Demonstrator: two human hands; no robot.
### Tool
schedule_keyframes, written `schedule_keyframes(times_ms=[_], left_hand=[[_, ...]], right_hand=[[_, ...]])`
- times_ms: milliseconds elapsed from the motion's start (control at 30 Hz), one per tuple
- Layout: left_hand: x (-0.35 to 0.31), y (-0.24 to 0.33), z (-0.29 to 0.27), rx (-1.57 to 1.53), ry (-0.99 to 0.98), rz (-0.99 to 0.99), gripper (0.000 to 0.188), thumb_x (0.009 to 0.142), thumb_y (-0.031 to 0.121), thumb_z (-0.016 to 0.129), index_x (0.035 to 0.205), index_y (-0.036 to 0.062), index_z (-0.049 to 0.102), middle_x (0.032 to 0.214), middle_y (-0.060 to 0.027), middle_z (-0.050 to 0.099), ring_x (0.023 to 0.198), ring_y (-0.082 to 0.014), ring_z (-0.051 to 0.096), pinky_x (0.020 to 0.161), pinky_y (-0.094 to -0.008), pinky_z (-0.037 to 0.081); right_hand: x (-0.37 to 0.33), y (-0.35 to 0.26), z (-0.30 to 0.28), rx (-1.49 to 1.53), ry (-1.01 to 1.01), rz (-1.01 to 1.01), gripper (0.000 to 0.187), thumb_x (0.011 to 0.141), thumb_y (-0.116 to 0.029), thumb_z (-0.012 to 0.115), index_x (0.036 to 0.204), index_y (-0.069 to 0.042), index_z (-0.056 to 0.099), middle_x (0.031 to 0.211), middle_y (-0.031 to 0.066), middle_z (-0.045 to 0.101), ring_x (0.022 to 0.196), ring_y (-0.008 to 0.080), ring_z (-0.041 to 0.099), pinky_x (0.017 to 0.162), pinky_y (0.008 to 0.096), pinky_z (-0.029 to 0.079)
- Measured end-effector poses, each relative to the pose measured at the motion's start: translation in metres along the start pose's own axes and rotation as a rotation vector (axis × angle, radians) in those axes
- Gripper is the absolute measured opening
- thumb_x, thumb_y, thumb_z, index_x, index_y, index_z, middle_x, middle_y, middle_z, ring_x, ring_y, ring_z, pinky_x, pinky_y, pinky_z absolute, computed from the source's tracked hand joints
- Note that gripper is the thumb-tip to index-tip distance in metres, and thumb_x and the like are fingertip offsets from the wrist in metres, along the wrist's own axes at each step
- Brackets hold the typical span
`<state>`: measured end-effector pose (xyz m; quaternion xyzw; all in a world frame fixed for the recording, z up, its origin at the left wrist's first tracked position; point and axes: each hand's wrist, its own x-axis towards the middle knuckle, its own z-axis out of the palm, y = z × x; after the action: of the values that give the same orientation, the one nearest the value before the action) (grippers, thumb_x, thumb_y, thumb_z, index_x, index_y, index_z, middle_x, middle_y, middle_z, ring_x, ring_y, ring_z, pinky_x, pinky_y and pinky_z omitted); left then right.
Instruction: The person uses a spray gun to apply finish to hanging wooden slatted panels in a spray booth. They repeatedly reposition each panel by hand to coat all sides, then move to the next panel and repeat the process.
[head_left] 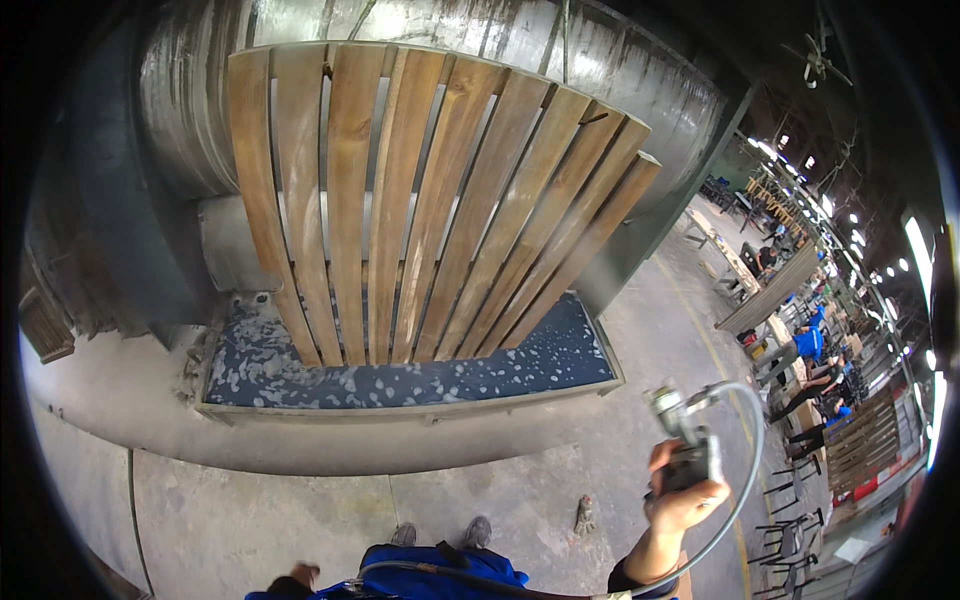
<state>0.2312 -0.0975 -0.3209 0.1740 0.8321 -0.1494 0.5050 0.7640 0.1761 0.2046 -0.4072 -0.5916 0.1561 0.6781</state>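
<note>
My right hand (678, 505) grips a spray gun (697, 455), its nozzle end blurred and turned toward the slatted wooden panel (450, 200). From the gun a grey hose (757, 440) loops down past my wrist and across my waist. Brown slats run up and down the panel, with narrow gaps between them; dark hooks show near its upper edge. It stands tilted in front of me, apart from the gun. A fine haze crosses its right side. At the lower edge, my left hand (303, 576) is only partly visible beside my blue clothing, its fingers unclear.
Beneath the panel lies a long trough (420, 408) of dark blue liquid with white foam. A wet metal wall (640, 85) curves behind. A small clump (585, 515) rests on the floor. Rightward, several people work at tables, with black stools (790, 545) nearer.
</note>
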Motion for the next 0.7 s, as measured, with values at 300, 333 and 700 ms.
schedule_keyframes(times_ms=[300, 333, 700], left_hand=[[-0.016, 0.221, -0.151, -0.399, 0.570, 0.883, 0.041, 0.096, 0.038, 0.060, 0.121, 0.0058, 0.068, 0.126, -0.0227, 0.067, 0.117, -0.0417, 0.064, 0.101, -0.0456, 0.050], [-0.031, 0.224, -0.147, -0.410, 0.526, 0.905, 0.042, 0.096, 0.039, 0.060, 0.120, 0.0052, 0.068, 0.125, -0.0231, 0.068, 0.116, -0.0419, 0.064, 0.100, -0.0458, 0.051], [0.006, -0.034, 0.024, -0.136, -0.006, -0.002, 0.046, 0.094, 0.032, 0.059, 0.124, -0.0018, 0.067, 0.129, -0.0218, 0.068, 0.128, -0.0296, 0.061, 0.104, -0.0435, 0.049]], right_hand=[[-0.034, -0.037, 0.025, -0.225, -0.015, 0.021, 0.081, 0.098, -0.073, 0.045, 0.097, 0.004, 0.070, 0.067, 0.0053, 0.063, 0.055, 0.0094, 0.053, 0.047, 0.0231, 0.036], [-0.048, -0.023, 0.034, -0.244, -0.063, 0.026, 0.069, 0.100, -0.063, 0.051, 0.094, 0.003, 0.071, 0.067, 0.0028, 0.064, 0.057, 0.0085, 0.055, 0.050, 0.0244, 0.040], [-0.145, 0.061, 0.061, -0.314, -0.354, 0.485, 0.046, 0.101, -0.036, 0.068, 0.074, 0.002, 0.068, 0.064, 0.0051, 0.066, 0.058, 0.0108, 0.060, 0.055, 0.0304, 0.047]])
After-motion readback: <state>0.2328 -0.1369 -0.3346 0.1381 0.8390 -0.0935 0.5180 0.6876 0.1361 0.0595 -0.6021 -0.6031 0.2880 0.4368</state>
